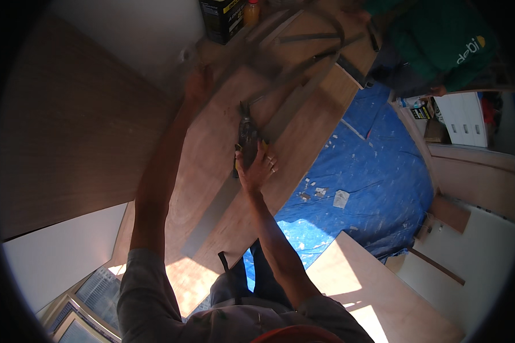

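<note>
My right hand (258, 170) is closed around the handles of a pair of snips (246, 132), dark with touches of yellow. The jaws point away from me, slightly parted, above a wooden board (212, 154). Farther off to the left, my left hand (198, 86) is smeared by motion at the board's far left side, so its fingers cannot be made out. A long dark flexible strip (274, 87) curves over the far part of the board, blurred along much of its length. Beneath my right hand, a flat grey band (212, 214) runs along the board.
At the far end stand a dark can (222, 22) and an orange bottle (251, 12). A co-worker in a green top (440, 48) is at the far right. Blue sheeting (372, 177) with scraps covers the floor on the right. A wooden panel (68, 126) rises on the left.
</note>
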Tool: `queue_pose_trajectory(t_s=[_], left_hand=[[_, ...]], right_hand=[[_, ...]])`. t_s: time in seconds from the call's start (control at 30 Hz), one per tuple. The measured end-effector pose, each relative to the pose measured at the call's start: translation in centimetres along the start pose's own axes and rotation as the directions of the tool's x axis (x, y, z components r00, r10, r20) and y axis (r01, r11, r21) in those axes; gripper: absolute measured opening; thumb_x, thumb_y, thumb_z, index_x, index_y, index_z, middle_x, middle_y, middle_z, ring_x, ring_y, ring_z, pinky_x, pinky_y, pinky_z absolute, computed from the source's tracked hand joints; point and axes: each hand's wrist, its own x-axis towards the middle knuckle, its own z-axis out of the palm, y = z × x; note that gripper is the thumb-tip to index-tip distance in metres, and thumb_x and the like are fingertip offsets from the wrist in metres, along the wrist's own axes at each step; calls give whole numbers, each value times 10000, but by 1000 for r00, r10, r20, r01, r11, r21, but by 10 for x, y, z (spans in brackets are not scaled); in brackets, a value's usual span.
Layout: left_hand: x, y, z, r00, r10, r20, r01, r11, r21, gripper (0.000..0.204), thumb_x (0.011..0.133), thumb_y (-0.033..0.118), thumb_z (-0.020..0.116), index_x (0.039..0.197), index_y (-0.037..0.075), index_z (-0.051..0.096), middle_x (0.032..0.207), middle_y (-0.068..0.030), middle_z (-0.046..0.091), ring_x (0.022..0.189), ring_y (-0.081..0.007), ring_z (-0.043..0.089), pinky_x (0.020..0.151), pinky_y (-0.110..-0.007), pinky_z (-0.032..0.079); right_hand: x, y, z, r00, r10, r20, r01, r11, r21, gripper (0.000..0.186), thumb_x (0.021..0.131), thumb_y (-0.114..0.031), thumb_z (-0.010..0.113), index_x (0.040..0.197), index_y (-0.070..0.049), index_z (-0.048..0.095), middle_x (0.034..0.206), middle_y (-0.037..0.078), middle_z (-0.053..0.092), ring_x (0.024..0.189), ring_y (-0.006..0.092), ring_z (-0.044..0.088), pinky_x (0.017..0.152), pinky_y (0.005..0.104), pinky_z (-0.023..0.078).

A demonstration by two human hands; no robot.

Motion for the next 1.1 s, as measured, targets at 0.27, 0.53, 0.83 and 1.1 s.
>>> queue_pose_trajectory(t_s=[0.27,0.53,0.83,1.1], left_hand=[[-64,40,-84,975,-121,188,222,646,-731,362,1061,221,558,1281,-66,547,944,-119,717,821,-169,712,750,-302,580],[-186,26,-164,933,-207,294,353,688,-634,391,1068,200,524,1299,-115,535,889,-142,715,785,-211,721,739,-341,586],[-317,23,-148,868,-390,307,496,689,-528,240,1058,123,493,1165,-55,613,845,-145,721,785,-217,735,743,-333,597],[-333,80,-154,845,-514,150,516,708,-482,229,1055,134,505,1168,-28,619,893,-124,729,817,-216,737,753,-353,595]], right_hand=[[92,43,-43,996,-32,78,22,992,127,474,957,-353,690,1301,-32,627,1300,190,617,1162,393,601,1010,457,476],[110,101,-85,993,-27,114,-3,966,257,459,950,-275,678,1328,-34,582,1274,198,610,1175,368,615,1010,472,489],[218,30,-26,710,-564,422,603,796,50,400,919,-88,630,1317,-124,616,1296,132,628,1210,352,584,1008,482,461],[288,5,19,307,-777,550,866,467,176,397,834,-29,629,1201,-181,647,1218,71,636,1197,315,572,1017,478,439]])
